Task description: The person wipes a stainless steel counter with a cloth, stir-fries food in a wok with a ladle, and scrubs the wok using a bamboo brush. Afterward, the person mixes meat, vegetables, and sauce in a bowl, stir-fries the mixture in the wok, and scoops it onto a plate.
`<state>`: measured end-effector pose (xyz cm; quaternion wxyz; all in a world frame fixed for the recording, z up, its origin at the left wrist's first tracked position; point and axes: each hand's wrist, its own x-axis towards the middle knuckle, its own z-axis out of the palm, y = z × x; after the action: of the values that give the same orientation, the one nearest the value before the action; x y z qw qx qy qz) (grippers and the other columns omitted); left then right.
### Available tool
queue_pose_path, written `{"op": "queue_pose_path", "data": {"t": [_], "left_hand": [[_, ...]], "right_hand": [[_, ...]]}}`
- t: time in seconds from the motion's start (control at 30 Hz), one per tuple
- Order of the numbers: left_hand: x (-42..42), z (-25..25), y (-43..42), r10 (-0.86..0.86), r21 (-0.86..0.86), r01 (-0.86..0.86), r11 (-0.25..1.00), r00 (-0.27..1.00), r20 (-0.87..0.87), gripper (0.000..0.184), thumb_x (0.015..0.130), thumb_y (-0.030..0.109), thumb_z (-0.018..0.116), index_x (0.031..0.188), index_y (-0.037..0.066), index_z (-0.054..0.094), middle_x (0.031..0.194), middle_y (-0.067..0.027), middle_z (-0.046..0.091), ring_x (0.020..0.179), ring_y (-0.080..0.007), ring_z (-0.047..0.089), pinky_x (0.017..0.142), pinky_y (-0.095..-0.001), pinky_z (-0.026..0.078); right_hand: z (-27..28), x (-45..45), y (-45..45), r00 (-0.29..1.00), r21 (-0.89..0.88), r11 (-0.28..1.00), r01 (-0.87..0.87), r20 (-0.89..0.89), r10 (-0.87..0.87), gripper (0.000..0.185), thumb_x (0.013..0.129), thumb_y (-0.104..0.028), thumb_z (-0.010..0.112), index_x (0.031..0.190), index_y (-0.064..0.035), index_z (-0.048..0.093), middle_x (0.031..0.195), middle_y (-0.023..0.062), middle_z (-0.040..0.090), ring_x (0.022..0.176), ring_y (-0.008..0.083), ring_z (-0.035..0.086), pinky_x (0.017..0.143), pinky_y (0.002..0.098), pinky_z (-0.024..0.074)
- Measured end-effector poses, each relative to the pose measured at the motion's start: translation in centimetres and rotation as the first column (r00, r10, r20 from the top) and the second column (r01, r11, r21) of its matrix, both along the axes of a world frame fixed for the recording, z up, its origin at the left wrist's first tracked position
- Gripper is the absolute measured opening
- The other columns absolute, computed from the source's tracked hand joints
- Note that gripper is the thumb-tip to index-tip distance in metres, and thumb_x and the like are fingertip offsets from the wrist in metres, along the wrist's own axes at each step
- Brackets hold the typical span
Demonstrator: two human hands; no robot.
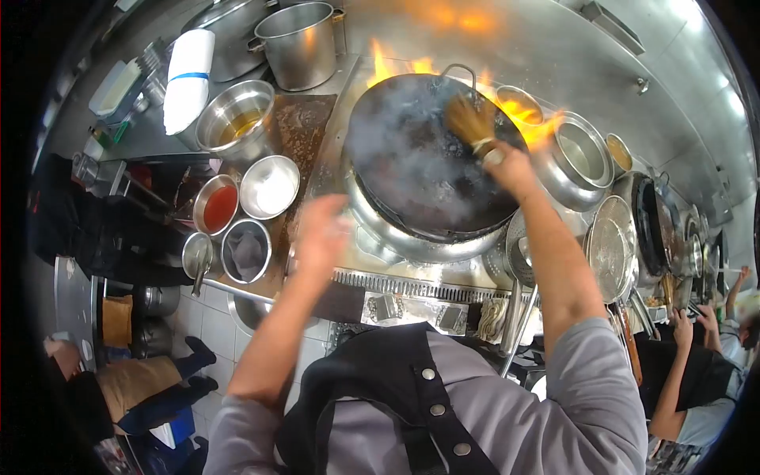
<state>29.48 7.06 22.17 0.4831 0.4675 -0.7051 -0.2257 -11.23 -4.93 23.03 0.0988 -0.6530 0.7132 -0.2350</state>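
A large black wok (396,174) sits over the burner, smoke rising from it and flames showing behind its far rim. My right hand (505,165) is closed around the handle of a bamboo wok brush (469,120), whose bristles are inside the wok at its upper right. A metal loop handle (459,70) stands up at the wok's far edge. My left hand (321,237) hangs in the air left of the wok's near rim, apart from it. Motion blurs its fingers, so their pose is unclear.
On the left are a bowl of red sauce (220,207), a bowl with white contents (269,187) and a pot of yellowish liquid (237,123). Strainers (609,249) and a metal pot (584,150) stand at right. Other people work at both sides.
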Motion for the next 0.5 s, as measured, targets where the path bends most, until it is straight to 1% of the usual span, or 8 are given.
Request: {"op": "queue_pose_path", "data": {"t": [0.03, 0.07, 0.13, 0.2, 0.27, 0.33, 0.43, 0.5], "left_hand": [[-4.0, 2.2, 0.6, -0.19, 0.067, 0.183, 0.981, 0.976, 0.105, 0.034, 0.091, 0.015, 0.066, 0.124, 0.005, 0.062, 0.123, -0.0117, 0.062, 0.116, -0.0309, 0.057, 0.102, -0.0404, 0.044], [-7.2, -0.1, -0.7, -0.329, -0.183, 0.369, 0.911, 0.92, 0.215, 0.034, 0.09, 0.021, 0.069, 0.121, 0.007, 0.065, 0.111, -0.0098, 0.064, 0.106, -0.0301, 0.059, 0.098, -0.041, 0.046], [-11.4, 0.3, 0.0, -0.305, -0.169, 0.4, 0.901, 0.86, 0.409, 0.023, 0.087, 0.026, 0.072, 0.102, 0.009, 0.07, 0.091, -0.0077, 0.063, 0.089, -0.0283, 0.058, 0.083, -0.0409, 0.047], [-12.0, -0.8, -0.4, -0.247, -0.218, 0.354, 0.91, 0.882, 0.401, 0.02, 0.086, 0.028, 0.073, 0.092, 0.009, 0.069, 0.082, -0.0062, 0.061, 0.082, -0.0274, 0.056, 0.077, -0.0408, 0.044], [-12.5, -1.2, -0.6, -0.196, -0.264, 0.316, 0.911, 0.897, 0.396, 0.02, 0.085, 0.029, 0.074, 0.081, 0.01, 0.069, 0.074, -0.0047, 0.058, 0.074, -0.0265, 0.053, 0.07, -0.0406, 0.042], [-12.6, -1.3, -0.9, -0.183, -0.278, 0.299, 0.913, 0.908, 0.376, 0.026, 0.083, 0.03, 0.075, 0.068, 0.012, 0.063, 0.069, -0.0029, 0.056, 0.07, -0.0249, 0.053, 0.069, -0.04, 0.041], [-12.2, -1.4, -0.9, -0.182, -0.3, 0.302, 0.905, 0.912, 0.369, 0.026, 0.082, 0.029, 0.076, 0.068, 0.011, 0.063, 0.067, -0.0036, 0.056, 0.068, -0.0252, 0.053, 0.069, -0.0398, 0.041], [-12.1, -1.3, -1.2, -0.194, -0.297, 0.306, 0.905, 0.916, 0.351, 0.026, 0.082, 0.028, 0.076, 0.067, 0.011, 0.062, 0.067, -0.0038, 0.057, 0.068, -0.0252, 0.053, 0.068, -0.0398, 0.041]], "right_hand": [[-0.9, 1.5, 0.3, 0.993, 0.019, 0.994, -0.11, 0.031, 0.11, 0.054, 0.071, -0.031, 0.081, 0.122, -0.0158, 0.069, 0.107, 0.0206, 0.072, 0.101, 0.0346, 0.069, 0.091, 0.0428, 0.0547], [-1.0, 3.3, 1.3, 0.979, 0.093, 0.975, -0.202, 0.044, 0.199, 0.056, 0.072, -0.032, 0.081, 0.124, -0.0157, 0.069, 0.11, 0.0193, 0.072, 0.103, 0.0346, 0.069, 0.092, 0.0413, 0.0545], [1.0, 5.5, 5.1, 0.853, 0.068, 0.85, -0.522, 0.082, 0.516, 0.058, 0.073, -0.032, 0.081, 0.127, -0.0143, 0.068, 0.112, 0.0203, 0.071, 0.105, 0.0366, 0.068, 0.096, 0.0408, 0.0519], [3.2, 3.7, 6.9, 0.839, 0.183, 0.82, -0.542, 0.183, 0.513, 0.056, 0.073, -0.033, 0.081, 0.123, -0.0115, 0.069, 0.109, 0.0198, 0.072, 0.103, 0.0363, 0.069, 0.095, 0.0412, 0.0521], [4.8, -2.1, 3.1, 0.839, 0.35, 0.835, -0.424, -0.196, 0.508, 0.054, 0.077, -0.032, 0.078, 0.125, -0.01, 0.065, 0.107, 0.019, 0.072, 0.099, 0.0358, 0.069, 0.09, 0.0428, 0.054], [4.2, -6.3, -1.8, 0.773, 0.258, 0.965, 0.05, -0.621, 0.126, 0.052, 0.081, -0.029, 0.073, 0.13, -0.0148, 0.061, 0.106, 0.0196, 0.071, 0.097, 0.0354, 0.07, 0.086, 0.044, 0.0554], [4.3, -2.2, -3.4, 0.919, -0.065, 0.986, 0.151, -0.359, -0.164, 0.053, 0.084, -0.026, 0.068, 0.134, -0.0144, 0.056, 0.107, 0.021, 0.071, 0.098, 0.0365, 0.069, 0.085, 0.0465, 0.0557], [1.6, 1.2, -3.4, 0.989, -0.08, 0.995, -0.058, -0.141, 0.046, 0.045, 0.082, -0.03, 0.068, 0.123, -0.0116, 0.064, 0.102, 0.0212, 0.072, 0.096, 0.0385, 0.069, 0.086, 0.0481, 0.0554]]}}
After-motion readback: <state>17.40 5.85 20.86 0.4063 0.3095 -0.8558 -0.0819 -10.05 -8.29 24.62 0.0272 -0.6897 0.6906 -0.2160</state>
